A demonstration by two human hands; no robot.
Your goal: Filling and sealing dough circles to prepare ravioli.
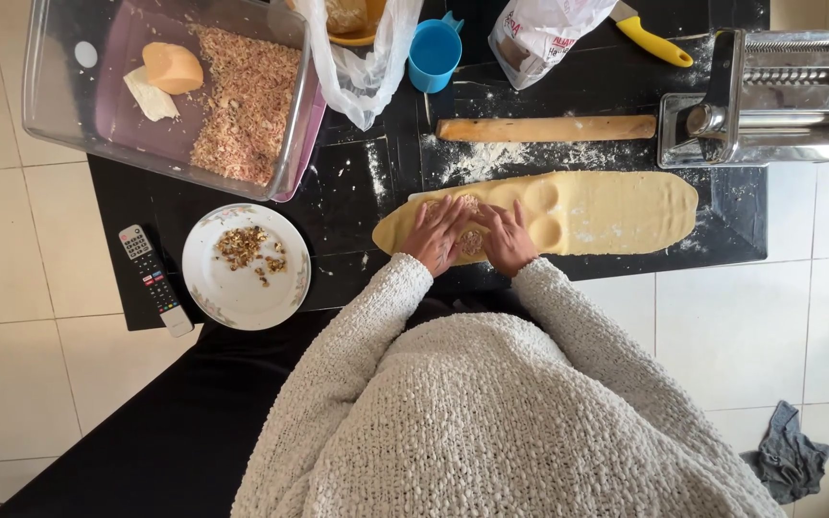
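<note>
A long sheet of yellow dough (606,211) lies across the black table (347,192), with round hollows pressed into it. My left hand (437,233) and my right hand (506,237) rest side by side on the sheet's left end, fingers spread flat. Between them a hollow holds brown crumbly filling (471,241). Neither hand grips anything. Cream knitted sleeves cover both arms.
A white plate (242,293) with chopped nuts and a remote control (153,278) sit at the left. Behind are a clear tub (69,115) of shavings, a wooden rolling pin (546,129), a metal pasta machine (769,96), a blue cup (434,56) and a flour bag (539,29).
</note>
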